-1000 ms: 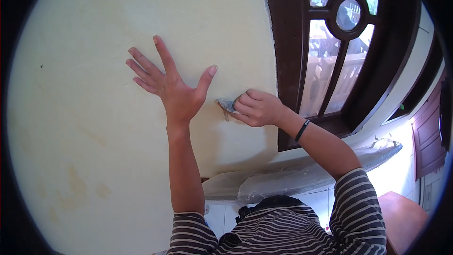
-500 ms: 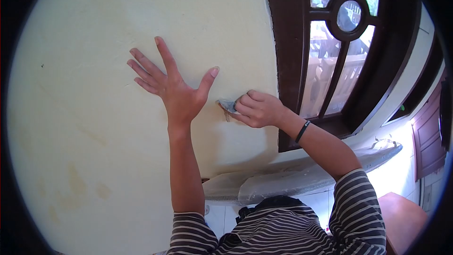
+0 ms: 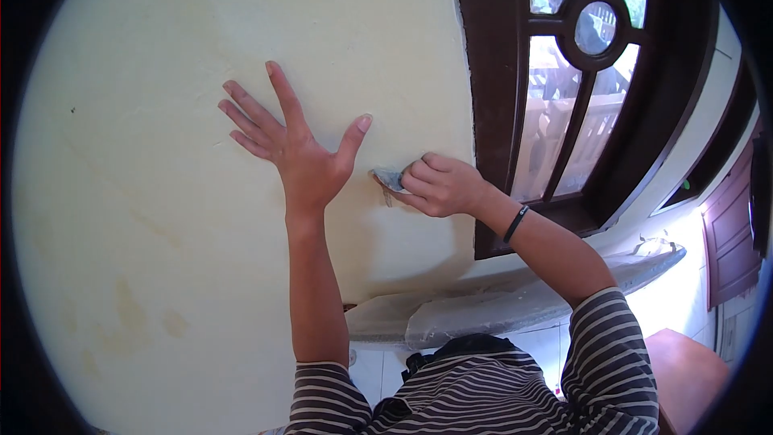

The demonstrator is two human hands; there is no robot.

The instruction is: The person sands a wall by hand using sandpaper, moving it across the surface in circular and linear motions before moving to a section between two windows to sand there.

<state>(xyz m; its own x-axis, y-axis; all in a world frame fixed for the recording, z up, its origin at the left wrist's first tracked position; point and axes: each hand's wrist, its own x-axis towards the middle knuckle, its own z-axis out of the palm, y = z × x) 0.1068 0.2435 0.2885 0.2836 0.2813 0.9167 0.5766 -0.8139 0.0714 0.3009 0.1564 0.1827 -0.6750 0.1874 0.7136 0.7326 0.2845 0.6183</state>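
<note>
Against the pale yellow wall (image 3: 161, 217), my left hand (image 3: 302, 149) lies with its fingers spread wide and nothing in it. To its right, my right hand (image 3: 439, 185) is closed around a small grey piece of sandpaper or cloth (image 3: 387, 180), whose pointed end sticks out toward the left. Its exact material is hard to tell. The piece is at the wall surface, just left of the dark window frame (image 3: 495, 105). A black band (image 3: 516, 224) circles my right wrist.
Glass panes (image 3: 547, 113) fill the dark frame at the right. Below the wall runs a ledge (image 3: 483, 310) covered with clear plastic. A brown door (image 3: 731, 225) stands at the far right, above an orange-brown surface (image 3: 684, 370). Brownish stains mark the lower left wall.
</note>
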